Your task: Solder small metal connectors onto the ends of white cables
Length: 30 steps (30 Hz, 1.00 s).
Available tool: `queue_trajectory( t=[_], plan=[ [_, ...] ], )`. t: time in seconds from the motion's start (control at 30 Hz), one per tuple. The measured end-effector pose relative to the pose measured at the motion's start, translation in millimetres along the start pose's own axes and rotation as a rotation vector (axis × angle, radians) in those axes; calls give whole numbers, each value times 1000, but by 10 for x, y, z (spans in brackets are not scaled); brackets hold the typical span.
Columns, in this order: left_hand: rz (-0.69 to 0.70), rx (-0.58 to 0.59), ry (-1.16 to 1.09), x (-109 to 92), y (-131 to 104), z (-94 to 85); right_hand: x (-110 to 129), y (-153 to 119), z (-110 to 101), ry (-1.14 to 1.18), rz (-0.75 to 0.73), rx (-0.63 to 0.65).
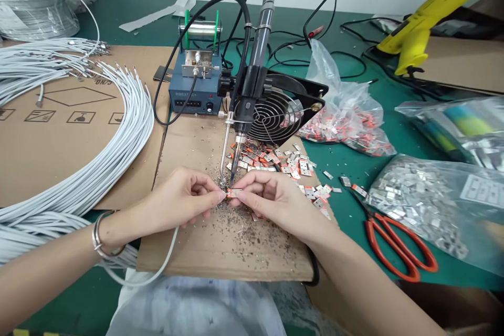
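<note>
With the right hand (273,197) pinching the orange-and-silver connector (235,193) and the left hand (183,194) pinching the white cable (170,256) (end hidden), an upward slip could burn skin on the soldering iron tip (233,169) just above the fingers (247,199).

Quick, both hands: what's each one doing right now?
Left hand: closed, holding a white cable, fingertips by the small orange-and-silver piece.
Right hand: closed, pinching that piece between thumb and fingers.
</note>
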<state>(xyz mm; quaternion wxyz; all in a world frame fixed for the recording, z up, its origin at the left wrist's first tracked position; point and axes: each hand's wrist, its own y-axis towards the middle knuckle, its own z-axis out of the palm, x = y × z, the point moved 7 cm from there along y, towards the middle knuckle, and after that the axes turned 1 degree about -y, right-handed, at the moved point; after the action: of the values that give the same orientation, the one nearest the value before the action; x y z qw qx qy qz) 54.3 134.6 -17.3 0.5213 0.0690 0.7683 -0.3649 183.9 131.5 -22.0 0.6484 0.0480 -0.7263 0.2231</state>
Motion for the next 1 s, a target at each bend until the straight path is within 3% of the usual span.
queue_trajectory(
  t=[0.27, 1.0],
  plan=[
    [9, -4, 18, 30, 20, 2, -36, 36, 6, -146, -61, -132],
    [-40, 8, -93, 16, 10, 11, -35, -11, -5, 29, 46, 33]
  ],
)
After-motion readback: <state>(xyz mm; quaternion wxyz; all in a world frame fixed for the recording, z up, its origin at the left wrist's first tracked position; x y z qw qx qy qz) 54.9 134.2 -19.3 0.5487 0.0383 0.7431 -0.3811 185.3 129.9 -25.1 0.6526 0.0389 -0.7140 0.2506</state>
